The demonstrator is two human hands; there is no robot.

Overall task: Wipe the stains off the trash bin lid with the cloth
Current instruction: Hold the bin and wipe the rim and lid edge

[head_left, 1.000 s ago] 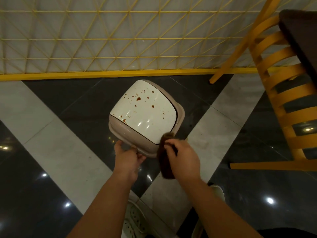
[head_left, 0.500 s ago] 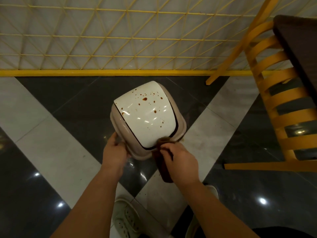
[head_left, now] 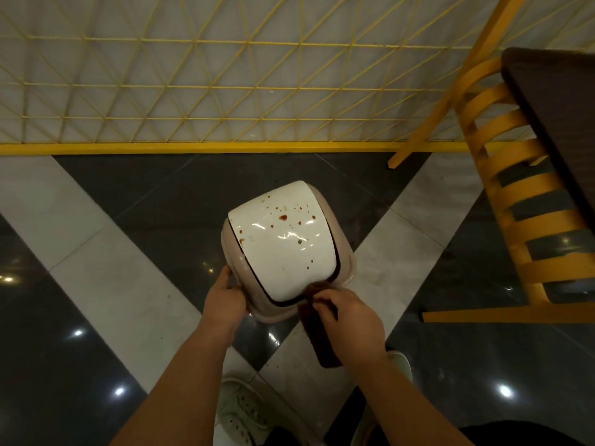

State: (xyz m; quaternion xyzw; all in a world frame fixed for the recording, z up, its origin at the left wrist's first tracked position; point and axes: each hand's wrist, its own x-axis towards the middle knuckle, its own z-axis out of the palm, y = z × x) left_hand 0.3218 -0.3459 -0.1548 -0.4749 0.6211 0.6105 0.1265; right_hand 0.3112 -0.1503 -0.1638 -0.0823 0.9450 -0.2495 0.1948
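Note:
A white domed trash bin lid (head_left: 283,243) in a beige frame stands over the floor, speckled with brown stains (head_left: 283,217) mostly on its far half. My left hand (head_left: 225,300) grips the frame's near left edge. My right hand (head_left: 349,320) holds a dark brown cloth (head_left: 317,333) against the frame's near right corner; the rest of the cloth hangs down below the hand.
A yellow wire-mesh fence (head_left: 225,91) runs along the far side. At the right stand a yellow slatted chair (head_left: 521,220) and a dark table edge (head_left: 553,123). My white shoes (head_left: 244,410) show below on the glossy grey-and-white tiled floor (head_left: 96,252).
The lid has turned, its stained part now lying farther from me. My left hand has shifted along the near left edge; my right hand with the cloth stays at the near right corner.

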